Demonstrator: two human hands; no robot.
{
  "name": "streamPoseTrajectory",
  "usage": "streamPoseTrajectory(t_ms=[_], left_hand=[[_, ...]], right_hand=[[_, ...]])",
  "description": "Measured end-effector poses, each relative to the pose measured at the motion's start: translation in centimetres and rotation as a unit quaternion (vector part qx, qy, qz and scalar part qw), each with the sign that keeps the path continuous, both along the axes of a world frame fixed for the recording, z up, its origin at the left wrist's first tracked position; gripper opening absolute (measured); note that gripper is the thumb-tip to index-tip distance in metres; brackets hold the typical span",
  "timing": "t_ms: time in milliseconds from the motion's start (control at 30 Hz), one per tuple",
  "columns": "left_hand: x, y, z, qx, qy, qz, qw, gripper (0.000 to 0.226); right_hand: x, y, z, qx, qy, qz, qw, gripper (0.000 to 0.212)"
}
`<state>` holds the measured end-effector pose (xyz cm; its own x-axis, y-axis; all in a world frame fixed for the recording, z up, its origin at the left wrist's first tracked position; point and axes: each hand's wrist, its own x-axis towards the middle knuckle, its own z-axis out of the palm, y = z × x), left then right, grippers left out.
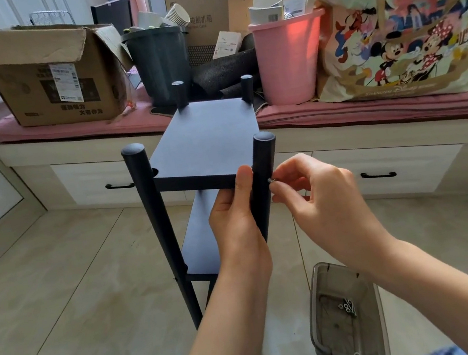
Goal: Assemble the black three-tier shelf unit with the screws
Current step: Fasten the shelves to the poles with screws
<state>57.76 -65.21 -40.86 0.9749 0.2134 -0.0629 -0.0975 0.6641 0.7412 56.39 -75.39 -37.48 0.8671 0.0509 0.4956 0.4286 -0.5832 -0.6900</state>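
Fingers (280, 184) of the right hand (318, 196) pinch a screw (271, 180) at the near-right post (263, 161), the left hand (237, 221) clamping post and top shelf (210, 138); she should keep it square, I'd say.

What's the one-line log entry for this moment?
left hand: grips near-right post | right hand: pinches screw at post side | top shelf: seated | spare screws: in tray

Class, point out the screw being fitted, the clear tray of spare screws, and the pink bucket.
screw (271, 180), head view, on its silver head.
clear tray (315, 285), head view, on its left wall.
pink bucket (288, 60), head view, on its front wall.
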Motion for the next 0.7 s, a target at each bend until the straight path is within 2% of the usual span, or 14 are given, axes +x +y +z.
streamPoseTrajectory(t_ms=[100, 233, 367, 500, 633, 700], left_hand=[[0.0, 0.1, 0.1, 0.002, -0.003, -0.002, 1.000, 0.052], [0.0, 0.1, -0.1, 0.021, -0.016, -0.009, 1.000, 0.040], [-0.2, 0.3, -0.1, 0.039, -0.015, -0.007, 0.999, 0.046], [0.2, 0.1, 0.0, 0.047, 0.018, 0.012, 0.999, 0.017], [0.6, -0.1, 0.2, 0.066, 0.015, 0.041, 0.997, 0.019], [0.9, -0.1, 0.1, 0.071, 0.009, 0.047, 0.996, 0.012]], right_hand=[[-0.1, 0.1, -0.1, 0.012, 0.006, 0.005, 1.000, 0.001], [0.0, -0.1, 0.0, 0.020, 0.010, 0.005, 1.000, 0.002], [-0.1, -0.1, 0.2, -0.006, -0.005, 0.001, 1.000, 0.005], [-0.2, 0.0, 0.2, -0.012, -0.024, -0.002, 1.000, 0.007], [0.0, -0.2, 0.2, 0.063, 0.027, 0.012, 0.998, 0.003], [0.1, -0.3, 0.1, 0.108, 0.054, 0.025, 0.992, 0.006]])
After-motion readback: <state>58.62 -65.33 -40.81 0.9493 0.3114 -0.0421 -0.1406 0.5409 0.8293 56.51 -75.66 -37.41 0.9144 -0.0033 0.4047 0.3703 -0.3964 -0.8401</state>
